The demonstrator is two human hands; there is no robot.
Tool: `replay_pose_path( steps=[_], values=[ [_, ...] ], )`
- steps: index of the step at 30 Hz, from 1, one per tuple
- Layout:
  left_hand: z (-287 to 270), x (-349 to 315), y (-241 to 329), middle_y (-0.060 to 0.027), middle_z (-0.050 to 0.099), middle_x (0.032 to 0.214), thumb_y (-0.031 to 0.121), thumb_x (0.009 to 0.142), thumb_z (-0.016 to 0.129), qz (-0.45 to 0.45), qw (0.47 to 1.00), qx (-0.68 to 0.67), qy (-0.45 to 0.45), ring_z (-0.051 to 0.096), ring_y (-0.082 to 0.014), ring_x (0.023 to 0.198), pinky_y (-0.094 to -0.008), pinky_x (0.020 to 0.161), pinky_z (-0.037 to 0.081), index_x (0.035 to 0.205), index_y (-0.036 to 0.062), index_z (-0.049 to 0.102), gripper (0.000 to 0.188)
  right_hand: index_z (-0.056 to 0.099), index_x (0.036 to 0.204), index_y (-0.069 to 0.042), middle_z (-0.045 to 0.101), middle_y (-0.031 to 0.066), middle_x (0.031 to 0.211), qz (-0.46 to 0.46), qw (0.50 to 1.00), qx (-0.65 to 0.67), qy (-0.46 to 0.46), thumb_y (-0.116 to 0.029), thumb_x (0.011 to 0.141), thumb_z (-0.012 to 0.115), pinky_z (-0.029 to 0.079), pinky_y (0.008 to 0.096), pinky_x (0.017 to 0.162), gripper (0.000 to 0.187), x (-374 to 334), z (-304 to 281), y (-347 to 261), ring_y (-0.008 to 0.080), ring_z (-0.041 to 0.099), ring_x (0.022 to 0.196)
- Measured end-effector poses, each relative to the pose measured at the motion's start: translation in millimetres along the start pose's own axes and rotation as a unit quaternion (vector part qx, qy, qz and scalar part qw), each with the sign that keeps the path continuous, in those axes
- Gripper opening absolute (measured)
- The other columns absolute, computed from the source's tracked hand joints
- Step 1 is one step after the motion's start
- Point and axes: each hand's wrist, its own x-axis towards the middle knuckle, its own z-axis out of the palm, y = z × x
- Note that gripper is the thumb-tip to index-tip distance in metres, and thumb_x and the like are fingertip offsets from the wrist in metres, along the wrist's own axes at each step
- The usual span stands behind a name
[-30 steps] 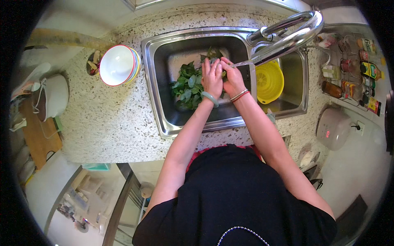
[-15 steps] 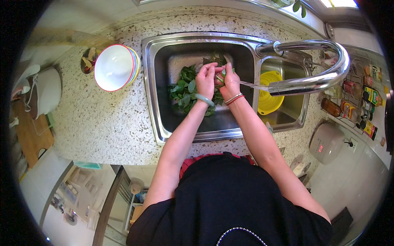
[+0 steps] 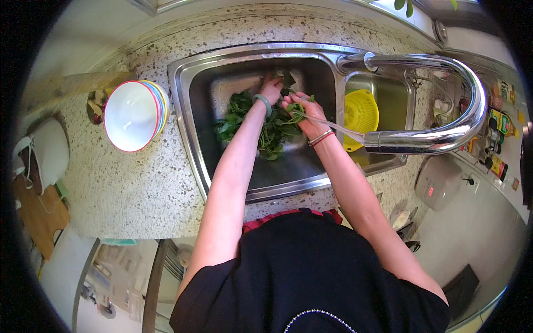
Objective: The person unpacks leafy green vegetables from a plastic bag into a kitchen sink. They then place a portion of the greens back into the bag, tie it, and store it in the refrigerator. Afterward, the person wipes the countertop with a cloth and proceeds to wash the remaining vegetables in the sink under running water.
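Observation:
A pile of leafy greens [image 3: 275, 136] lies in the large basin of the steel sink [image 3: 198, 161]. My right hand [image 3: 312, 115] is turned palm up with curled fingers, and a few green sprigs rest in its grip. A thin stream of water from the faucet [image 3: 422, 141] runs onto that hand. Farther in, my left hand [image 3: 271, 91] reaches down at the far side of the pile, with dark leaves beside its fingers. Those fingers are partly hidden and blurred, so their grip does not show. A pale green bangle circles the left wrist.
A yellow colander [image 3: 361, 117] sits in the small basin at right, partly under the faucet's arc. Stacked bowls [image 3: 131, 116] with coloured rims stand on the speckled counter [image 3: 127, 188] at left. Jars and bottles [image 3: 494, 130] line a rack at far right.
My hands were close together under the stream and have parted. The left moved down and away to the far side of the greens; the right stays by the water with sprigs. The view has shifted slightly.

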Motion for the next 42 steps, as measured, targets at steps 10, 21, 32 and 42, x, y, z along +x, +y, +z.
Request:
replay_pose_path(
  steps=[10,21,32,42],
  values=[
    [-23,-137,96,-0.0172,0.05,0.127,0.002,0.087,0.051,0.218,0.97,0.064,0.089,0.053,-0.0336,0.112,-0.0375,0.095,0.043,0.111,-0.0035,0.057,0.026,0.059,0.086,-0.009,0.059,0.0033,0.078,0.024,0.992,-0.119,0.022,-0.024,0.087,0.065,0.041,0.0242,0.047,0.017,-22,-9,-6,0.0115,0.053,0.064],
    [-32,-213,130,-0.0127,0.057,0.114,0.001,0.09,0.054,0.165,0.934,-0.285,0.135,0.056,-0.0141,0.101,-0.0261,0.088,0.046,0.103,0.0018,0.052,0.013,0.062,0.091,-0.005,0.057,0.0002,0.075,-0.024,0.98,-0.187,-0.063,-0.02,0.084,0.068,0.044,0.0248,0.052,0.017,-96,-4,0,0.0095,0.054,0.065],
    [-23,-224,138,-0.0132,0.042,0.126,0.002,0.083,0.066,0.127,0.872,-0.4,0.251,0.059,-0.0199,0.098,-0.0311,0.079,0.053,0.132,0.0047,0.032,0.06,0.063,0.093,-0.003,0.062,0.0015,0.079,-0.128,0.947,-0.281,-0.085,-0.013,0.081,0.071,0.044,0.0222,0.056,0.018,-119,-3,9,0.0079,0.055,0.065],
    [-38,-225,125,-0.0072,0.066,0.095,0.02,0.092,0.059,0.002,0.891,-0.435,0.129,0.062,-0.0124,0.075,-0.0272,0.068,0.053,0.113,0.003,0.057,0.028,0.066,0.093,0.0,0.066,0.0028,0.084,-0.197,0.927,-0.311,-0.067,-0.009,0.076,0.073,0.046,0.0234,0.067,0.019,-125,-10,11,0.008,0.056,0.073]
  ],
)
